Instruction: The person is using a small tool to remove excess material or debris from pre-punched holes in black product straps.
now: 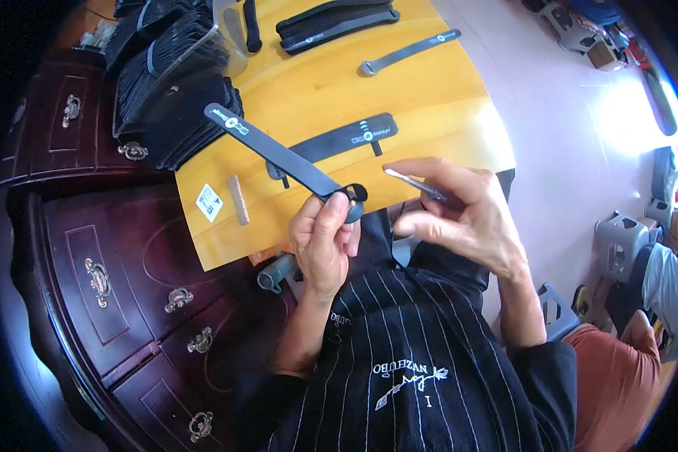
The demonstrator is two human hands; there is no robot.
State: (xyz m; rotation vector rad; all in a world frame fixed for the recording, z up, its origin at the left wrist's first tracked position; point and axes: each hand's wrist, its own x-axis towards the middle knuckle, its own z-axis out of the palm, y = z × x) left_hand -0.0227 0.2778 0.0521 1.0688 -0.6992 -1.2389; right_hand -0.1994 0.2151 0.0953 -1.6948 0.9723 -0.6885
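My left hand (324, 245) pinches a long black strap (267, 154) near its looped lower end. From there the strap slants up and left over the yellow table (459, 113). My right hand (478, 218) is just to the right, thumb and forefinger apart. A small pointed tool (414, 183) with a silvery tip lies in that hand, its tip toward the strap's loop; its rear part is hidden by the fingers. Behind the held strap, a wider black strap (328, 145) lies flat on the table.
Stacked black straps (173, 71) fill the table's left, partly in a clear bin. Another bundle (335, 29) and a single strap (407, 54) lie farther back. A white label (209, 203) and narrow strip (238, 200) are front left. Dark drawers (98, 282) stand left; a person (610, 384) sits right.
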